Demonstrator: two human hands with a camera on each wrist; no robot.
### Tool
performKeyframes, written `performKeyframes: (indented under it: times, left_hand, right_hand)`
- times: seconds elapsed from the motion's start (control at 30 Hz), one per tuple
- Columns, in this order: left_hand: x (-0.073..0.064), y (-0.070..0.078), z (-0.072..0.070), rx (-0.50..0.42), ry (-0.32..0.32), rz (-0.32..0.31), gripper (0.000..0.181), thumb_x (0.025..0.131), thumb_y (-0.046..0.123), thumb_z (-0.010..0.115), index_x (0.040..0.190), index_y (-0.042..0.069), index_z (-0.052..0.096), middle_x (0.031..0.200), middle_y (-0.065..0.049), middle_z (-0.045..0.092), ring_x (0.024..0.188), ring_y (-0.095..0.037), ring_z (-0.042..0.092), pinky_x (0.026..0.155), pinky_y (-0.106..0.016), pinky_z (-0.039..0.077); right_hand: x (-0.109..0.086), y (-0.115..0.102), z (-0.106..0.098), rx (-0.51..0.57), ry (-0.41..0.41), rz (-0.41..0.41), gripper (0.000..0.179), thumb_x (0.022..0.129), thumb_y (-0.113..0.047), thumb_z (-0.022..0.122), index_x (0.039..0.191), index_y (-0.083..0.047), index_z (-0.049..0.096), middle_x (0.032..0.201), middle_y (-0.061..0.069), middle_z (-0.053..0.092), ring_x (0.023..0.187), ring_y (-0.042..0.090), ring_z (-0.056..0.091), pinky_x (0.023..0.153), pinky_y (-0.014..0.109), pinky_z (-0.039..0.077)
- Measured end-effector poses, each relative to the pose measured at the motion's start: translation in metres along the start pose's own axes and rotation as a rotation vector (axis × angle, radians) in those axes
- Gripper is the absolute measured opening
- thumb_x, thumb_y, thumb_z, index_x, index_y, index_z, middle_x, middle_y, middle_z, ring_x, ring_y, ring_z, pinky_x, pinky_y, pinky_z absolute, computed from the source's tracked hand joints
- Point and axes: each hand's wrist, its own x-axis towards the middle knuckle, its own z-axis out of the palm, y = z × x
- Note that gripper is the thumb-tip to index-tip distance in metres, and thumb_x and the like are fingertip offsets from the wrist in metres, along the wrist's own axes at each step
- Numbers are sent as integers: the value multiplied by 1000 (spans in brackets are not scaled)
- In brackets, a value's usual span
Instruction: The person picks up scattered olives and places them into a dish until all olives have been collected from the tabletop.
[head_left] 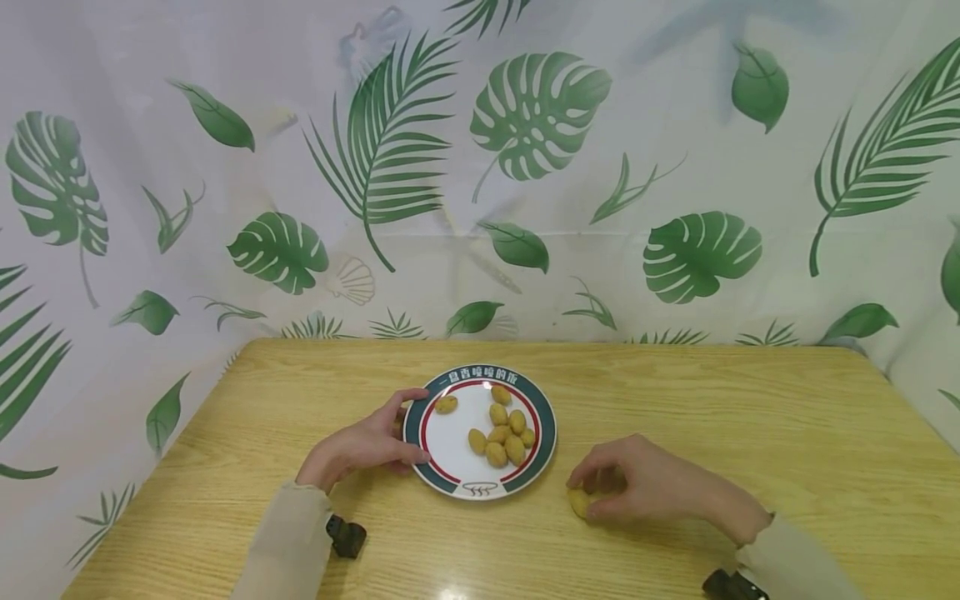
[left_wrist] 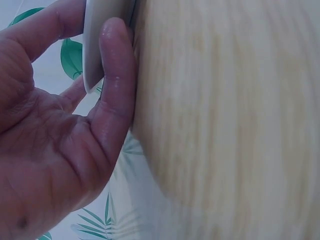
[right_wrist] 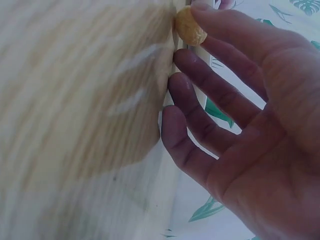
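A round white plate [head_left: 450, 450] with a dark green rim and a red ring lies on the wooden table. My left hand [head_left: 367, 442] grips its left edge, the thumb over the rim; in the left wrist view the plate's pale side [left_wrist: 97, 50] sits between thumb and fingers. Several small yellow-brown ovals that look like small potatoes [head_left: 497, 454] lie on the plate, mostly clustered at right, with a lone one [head_left: 446, 404] at upper left. To the right of the plate, my right hand [head_left: 660, 483] pinches another small potato [right_wrist: 189, 27] at the tabletop.
The wooden table [head_left: 720, 400] stretches out on both sides of the plate. Behind and to the left hangs a white sheet [head_left: 420, 292] printed with green leaves. A small black camera [head_left: 347, 537] is worn on the left wrist, another [head_left: 735, 585] on the right.
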Motion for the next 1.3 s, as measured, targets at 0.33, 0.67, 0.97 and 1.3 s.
performKeyframes:
  times: [0.33,0.67,0.97,1.3]
  left_hand:
    - [1,0,-1,-2,2,-2,92,86,13,81,158,22,24,137,-18,44,96,-20,61,75,-28,57]
    - [1,0,0,-4,-3,5,91,86,12,80,158,21,24,134,-17,45,93,-20,62,73,-28,57]
    - [0,0,0,-4,-5,4,91,87,12,80,158,21,23,133,-17,46,93,-20,61,73,-28,57]
    - [-1,1,1,2,0,-8,92,86,13,81,158,22,24,129,-16,47,90,-21,62,71,-29,57]
  right_hand:
    - [1,-1,1,-3,-8,39,22,86,-24,82,107,-23,75,93,-11,69,85,4,61,74,22,53]
    - [0,0,2,-15,26,-3,23,83,-17,82,105,-22,74,89,-11,68,82,3,61,71,22,52]
    - [-2,2,2,-3,51,-20,25,83,-14,81,106,-21,73,89,-8,68,82,4,61,71,22,53]
    - [-3,6,-3,7,137,9,24,86,-18,79,110,-20,73,94,-8,70,83,5,62,70,23,53]
